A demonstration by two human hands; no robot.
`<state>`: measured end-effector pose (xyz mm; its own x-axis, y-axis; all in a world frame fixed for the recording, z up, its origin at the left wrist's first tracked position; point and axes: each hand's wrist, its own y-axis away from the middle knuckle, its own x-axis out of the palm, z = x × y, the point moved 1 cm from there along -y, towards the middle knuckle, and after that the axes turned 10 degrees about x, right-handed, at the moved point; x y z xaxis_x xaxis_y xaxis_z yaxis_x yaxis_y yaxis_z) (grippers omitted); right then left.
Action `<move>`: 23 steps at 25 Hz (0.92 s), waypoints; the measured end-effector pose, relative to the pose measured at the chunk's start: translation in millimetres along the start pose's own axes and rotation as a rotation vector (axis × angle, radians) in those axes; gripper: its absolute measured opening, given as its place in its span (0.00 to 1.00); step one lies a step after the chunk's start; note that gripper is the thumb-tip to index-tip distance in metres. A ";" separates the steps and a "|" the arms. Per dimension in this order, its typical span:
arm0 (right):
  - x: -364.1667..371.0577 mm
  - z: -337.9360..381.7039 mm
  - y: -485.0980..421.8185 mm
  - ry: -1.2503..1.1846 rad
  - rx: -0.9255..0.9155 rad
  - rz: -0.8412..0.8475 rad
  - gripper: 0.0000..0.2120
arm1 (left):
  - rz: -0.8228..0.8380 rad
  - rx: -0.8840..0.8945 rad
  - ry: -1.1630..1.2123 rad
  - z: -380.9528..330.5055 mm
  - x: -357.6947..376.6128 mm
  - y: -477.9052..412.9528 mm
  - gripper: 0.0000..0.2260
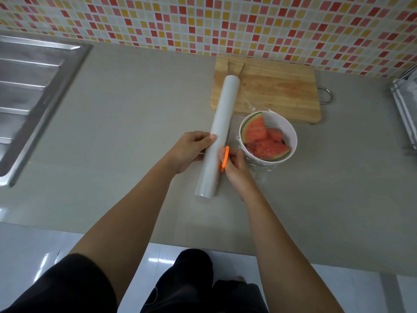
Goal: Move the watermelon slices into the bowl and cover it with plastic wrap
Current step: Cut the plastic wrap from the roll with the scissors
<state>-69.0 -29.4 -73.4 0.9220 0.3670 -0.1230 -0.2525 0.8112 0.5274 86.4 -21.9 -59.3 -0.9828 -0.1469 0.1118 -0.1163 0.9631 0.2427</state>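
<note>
A grey counter [135, 98] is filling most of the view, running back to a wall [203, 21] tiled in small red, orange and cream squares. A steel sink [33, 98] is sitting in the counter at the far left. A wooden cutting board [275, 93] is lying against the wall on the right, with a metal loop handle at its right end. At the right edge a wire rack [405, 105] is partly showing.

A long white roll of plastic wrap [220, 132] is lying slantwise on the counter, its far end resting over the board's left edge. The white bowl [293, 136] is standing just to the right of the roll and just in front of the board. The watermelon slices [256, 132] are lying inside the bowl, one wedge leaning rind-up against the far left wall. Clear film [261, 173] is clinging around the bowl's outside and crinkling at its base.

The left hand [191, 151] is gripping the roll from the left, thumb pressing on top. The right hand [235, 170] is clasping an orange-handled cutting tool [224, 159] in the gap between roll and bowl, its thin blade lying along the roll's right side.
</note>
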 end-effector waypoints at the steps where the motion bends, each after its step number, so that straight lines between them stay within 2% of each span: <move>1: 1.2 2.6 0.5 -0.009 -0.005 -0.004 0.13 | 0.007 -0.003 -0.005 -1.2 -1.5 -0.3 0.14; 5: 5.1 9.3 -1.7 -0.049 -0.034 -0.019 0.09 | 0.033 -0.011 -0.023 -4.4 -8.9 -1.3 0.14; 20: 27.2 29.4 -29.2 -0.063 -0.042 -0.186 0.14 | 0.152 -0.091 -0.079 -7.1 -42.1 -6.7 0.14; 23: 33.1 34.0 -38.3 -0.113 -0.034 -0.212 0.12 | 0.161 -0.104 -0.099 -7.7 -51.4 -7.3 0.14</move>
<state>-18.9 -63.8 -69.1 0.9819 0.1355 -0.1323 -0.0580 0.8801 0.4712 138.8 -23.1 -59.4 -0.9974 0.0351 0.0635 0.0541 0.9433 0.3276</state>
